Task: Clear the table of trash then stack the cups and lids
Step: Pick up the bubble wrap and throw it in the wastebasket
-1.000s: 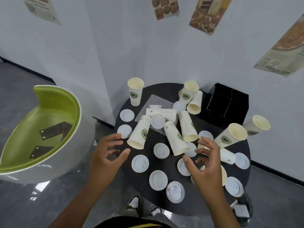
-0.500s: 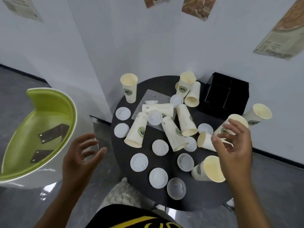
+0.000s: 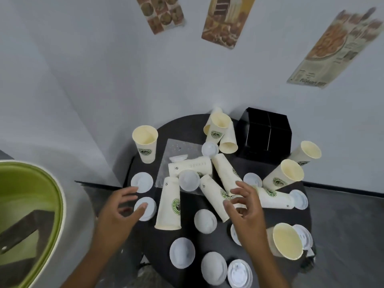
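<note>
Several cream paper cups with green logos and several white lids are scattered on a round black table (image 3: 187, 125). One cup (image 3: 145, 144) stands upright at the back left, and others lie tipped over in the middle. A grey sheet (image 3: 176, 150) lies under the middle cups. My left hand (image 3: 116, 213) hovers at the table's left edge with its fingers apart, the thumb tip over a lid (image 3: 148, 213). My right hand (image 3: 247, 210) is at the mouth end of a lying cup (image 3: 225, 173), fingers curled around its rim. I cannot tell whether it grips the cup.
A black box (image 3: 264, 138) stands at the back right of the table against the white wall. A white chair with a green inside (image 3: 31, 204) is close on the left. Two cups (image 3: 284, 177) lean by the right edge, and another cup (image 3: 286, 240) stands at the front right.
My right hand has swung from the right-side cups back to the middle lying cups. My left hand has come in from beside the table to the lids at its left edge.
</note>
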### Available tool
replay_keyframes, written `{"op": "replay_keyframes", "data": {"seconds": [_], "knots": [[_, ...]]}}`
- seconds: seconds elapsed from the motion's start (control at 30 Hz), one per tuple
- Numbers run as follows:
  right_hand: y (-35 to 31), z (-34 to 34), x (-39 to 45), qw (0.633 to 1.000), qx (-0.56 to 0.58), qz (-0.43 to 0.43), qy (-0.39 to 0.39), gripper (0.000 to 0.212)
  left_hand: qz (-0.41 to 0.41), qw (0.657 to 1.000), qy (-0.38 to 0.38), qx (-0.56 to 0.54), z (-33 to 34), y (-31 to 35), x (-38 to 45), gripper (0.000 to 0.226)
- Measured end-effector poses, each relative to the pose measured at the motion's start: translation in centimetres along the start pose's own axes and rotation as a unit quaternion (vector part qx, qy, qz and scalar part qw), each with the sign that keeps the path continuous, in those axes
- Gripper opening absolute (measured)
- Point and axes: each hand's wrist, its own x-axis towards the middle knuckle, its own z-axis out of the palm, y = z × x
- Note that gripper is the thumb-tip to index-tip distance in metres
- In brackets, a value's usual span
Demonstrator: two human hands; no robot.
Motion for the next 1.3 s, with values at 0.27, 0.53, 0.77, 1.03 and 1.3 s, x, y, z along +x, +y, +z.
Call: {"op": "replay_keyframes", "data": {"seconds": [0.27,0.53,0.77,1.03,1.3], "knots": [[-0.5,7.0,5.5,0.999,-0.038,0.019,-0.002,0.046,-0.006,0.997,-0.066,0.043,-0.1,-3.0,8.0,0.044],[0.3,12.2,18.6,0.983,-0.145,-0.042,-0.109,0.05,0.055,0.995,-0.086,-0.002,4.1,0.4,11.6,0.046],[4.5,16.5,27.1,0.946,-0.247,-0.017,-0.207,0.051,0.104,0.993,-0.025,-0.042,4.8,0.8,13.7,0.052],[9.2,20.2,32.1,0.881,-0.376,0.021,-0.286,0.065,0.084,0.996,-0.033,-0.025,6.1,-2.8,15.5,0.051],[10.5,20.3,32.8,0.852,-0.429,0.032,-0.297,0.068,0.075,0.996,-0.048,0.003,7.6,-5.4,16.2,0.047]]}}
